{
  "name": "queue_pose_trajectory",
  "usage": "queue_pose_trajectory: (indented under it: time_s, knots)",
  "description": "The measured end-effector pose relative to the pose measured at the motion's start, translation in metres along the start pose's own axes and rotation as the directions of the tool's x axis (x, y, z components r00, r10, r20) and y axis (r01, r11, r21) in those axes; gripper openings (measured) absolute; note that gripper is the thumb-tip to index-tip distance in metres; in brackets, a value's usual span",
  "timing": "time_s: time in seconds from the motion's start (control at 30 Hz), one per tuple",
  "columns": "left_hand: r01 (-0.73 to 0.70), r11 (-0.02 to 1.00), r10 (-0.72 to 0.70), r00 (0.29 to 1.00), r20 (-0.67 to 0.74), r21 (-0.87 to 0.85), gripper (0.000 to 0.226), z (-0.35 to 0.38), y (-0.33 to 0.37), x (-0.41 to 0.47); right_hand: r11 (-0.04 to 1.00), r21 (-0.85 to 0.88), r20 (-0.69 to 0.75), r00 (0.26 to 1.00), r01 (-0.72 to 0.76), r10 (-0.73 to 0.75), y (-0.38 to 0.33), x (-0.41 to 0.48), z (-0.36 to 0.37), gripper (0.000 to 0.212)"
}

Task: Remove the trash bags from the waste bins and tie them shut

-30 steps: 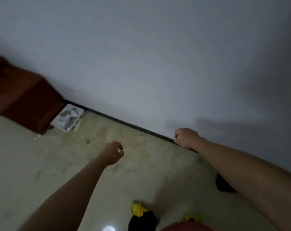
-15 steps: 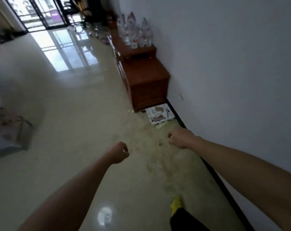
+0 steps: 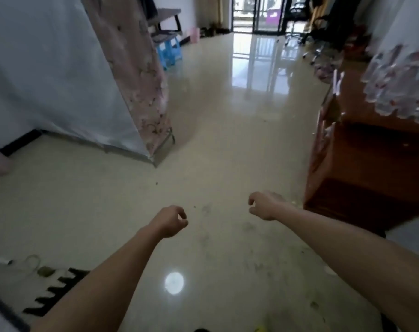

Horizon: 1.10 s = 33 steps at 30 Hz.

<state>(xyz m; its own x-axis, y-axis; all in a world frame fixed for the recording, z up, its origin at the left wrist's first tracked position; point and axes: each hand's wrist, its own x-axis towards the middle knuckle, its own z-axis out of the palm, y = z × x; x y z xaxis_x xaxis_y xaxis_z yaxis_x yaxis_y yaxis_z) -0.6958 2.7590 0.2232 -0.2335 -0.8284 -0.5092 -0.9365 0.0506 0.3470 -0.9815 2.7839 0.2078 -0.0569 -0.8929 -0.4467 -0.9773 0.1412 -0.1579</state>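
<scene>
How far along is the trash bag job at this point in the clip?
Nothing visibly done: no tied bag or waste bin shows anywhere in view. In hand: nothing; the left hand and right hand hang loosely curled and empty over the tiled floor. Every removal and tying step appears left.

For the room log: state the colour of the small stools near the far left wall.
Bright blue stools, seen in the head view.

Both bare forearms are stretched forward, well apart. The left hand point(image 3: 170, 221) is loosely curled with nothing held. The right hand point(image 3: 263, 205) is likewise half-curled and empty.
</scene>
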Motion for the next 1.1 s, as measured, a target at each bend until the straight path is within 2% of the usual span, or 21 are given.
queue_pose_trajectory:
  time_s: [0.13, 0.3, 0.5, 0.63, 0.87, 1.1]
  knots:
    - [0.191, 0.975, -0.194, 0.981, -0.016, -0.118, 0.029, -0.040, -0.062, 0.012, 0.975, -0.075, 0.069, 0.976, 0.210, -0.205, -0.082, 0.088, -0.031, 0.035]
    - [0.364, 0.891, -0.384, 0.923, -0.021, -0.272, 0.029, -0.080, -0.155, 0.043, 0.874, -0.184, 0.147, 0.892, 0.450, -0.428, -0.197, 0.190, -0.049, 0.035]
    - [0.442, 0.808, -0.489, 0.872, -0.025, -0.391, 0.029, -0.165, -0.269, 0.106, 0.826, -0.228, 0.167, 0.856, 0.516, -0.489, -0.345, 0.313, -0.089, 0.036]
    - [0.461, 0.786, -0.534, 0.842, -0.078, -0.411, 0.026, -0.234, -0.327, 0.136, 0.806, -0.201, 0.140, 0.831, 0.557, -0.539, -0.429, 0.366, -0.123, 0.037]
    - [0.484, 0.752, -0.572, 0.816, -0.079, -0.448, 0.025, -0.326, -0.432, 0.208, 0.730, -0.228, 0.199, 0.765, 0.644, -0.612, -0.567, 0.475, -0.158, 0.038]
    - [0.551, 0.649, -0.682, 0.726, -0.081, -0.524, 0.028, -0.425, -0.563, 0.298, 0.644, -0.246, 0.274, 0.689, 0.725, -0.671, -0.737, 0.632, -0.182, 0.038]
